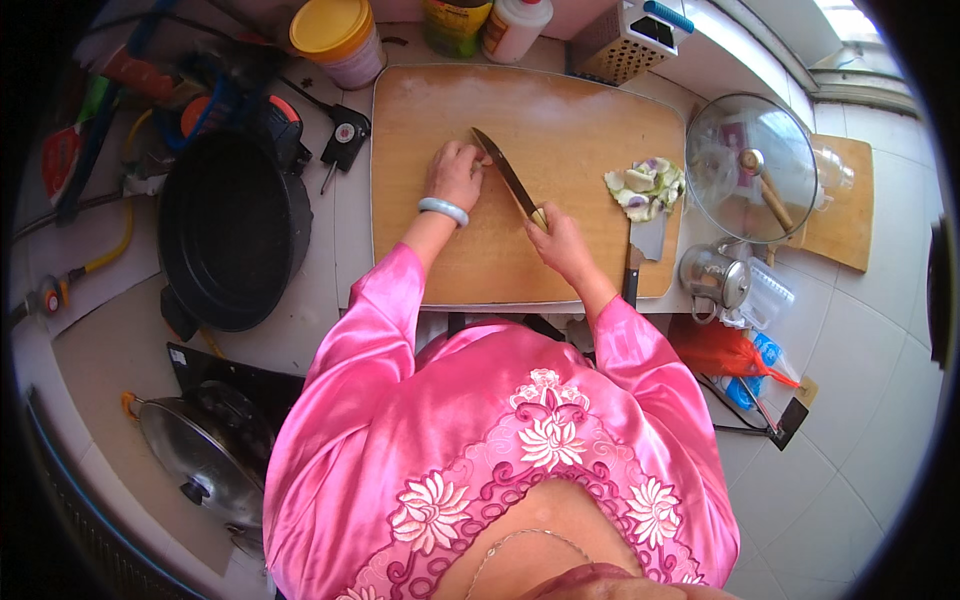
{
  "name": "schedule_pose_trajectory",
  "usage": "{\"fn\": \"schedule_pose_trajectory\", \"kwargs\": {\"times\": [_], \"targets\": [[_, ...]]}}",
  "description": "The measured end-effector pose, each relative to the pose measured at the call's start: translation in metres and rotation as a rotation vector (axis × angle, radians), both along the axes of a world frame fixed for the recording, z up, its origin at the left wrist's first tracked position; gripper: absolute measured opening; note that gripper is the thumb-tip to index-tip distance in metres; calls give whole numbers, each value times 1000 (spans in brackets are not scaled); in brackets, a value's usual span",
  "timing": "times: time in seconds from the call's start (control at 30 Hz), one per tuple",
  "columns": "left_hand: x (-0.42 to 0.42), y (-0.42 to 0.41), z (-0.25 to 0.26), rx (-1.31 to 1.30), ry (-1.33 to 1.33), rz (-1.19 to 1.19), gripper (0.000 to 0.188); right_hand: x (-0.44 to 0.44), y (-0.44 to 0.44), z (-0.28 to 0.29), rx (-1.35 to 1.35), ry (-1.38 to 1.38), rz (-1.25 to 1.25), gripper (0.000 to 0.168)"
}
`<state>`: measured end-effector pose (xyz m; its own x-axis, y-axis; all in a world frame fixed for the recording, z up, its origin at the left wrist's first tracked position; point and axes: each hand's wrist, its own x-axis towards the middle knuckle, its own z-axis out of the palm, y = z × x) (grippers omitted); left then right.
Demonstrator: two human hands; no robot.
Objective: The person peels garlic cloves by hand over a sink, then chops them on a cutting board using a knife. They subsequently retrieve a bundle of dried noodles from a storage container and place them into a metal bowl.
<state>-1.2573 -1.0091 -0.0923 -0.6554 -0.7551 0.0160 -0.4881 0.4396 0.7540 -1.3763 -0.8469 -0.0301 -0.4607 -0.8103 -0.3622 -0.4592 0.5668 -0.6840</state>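
Note:
My right hand (561,238) grips the pale handle of a kitchen knife (508,174), whose dark blade slants up and left over a wooden cutting board (517,274). On the left half of the board, my left hand (453,176) has its fingers curled around a small pale piece of food (477,164), mostly hidden by the fingers. The blade runs close beside those fingertips; whether it touches the piece I cannot tell. At the board's right lies a pile of green-white and purple vegetable peelings (645,187), partly covering the blade of a cleaver (649,236).
Left of the board stands a deep black pan (229,232), with a black gas lighter (346,135) nearer the board. A yellow-lidded tub (334,34), a white bottle (517,30) and a box grater (626,45) line the back. To the right are a glass lid (724,161) and a glass teapot (709,277).

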Motion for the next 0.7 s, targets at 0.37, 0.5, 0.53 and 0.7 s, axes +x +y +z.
{"fn": "schedule_pose_trajectory", "kwargs": {"times": [0.37,0.5,0.53,0.7], "targets": [[16,18,10,-89,161,128,9,13,-2,25,29,15,143,25],[13,18,13,-132,173,123,5,11,-6,14,29,70,190,22],[13,18,11,-145,178,122,5,10,-8,11,26,93,203,21],[14,16,6,-140,117,120,6,12,-25,6,27,119,216,20]]}}
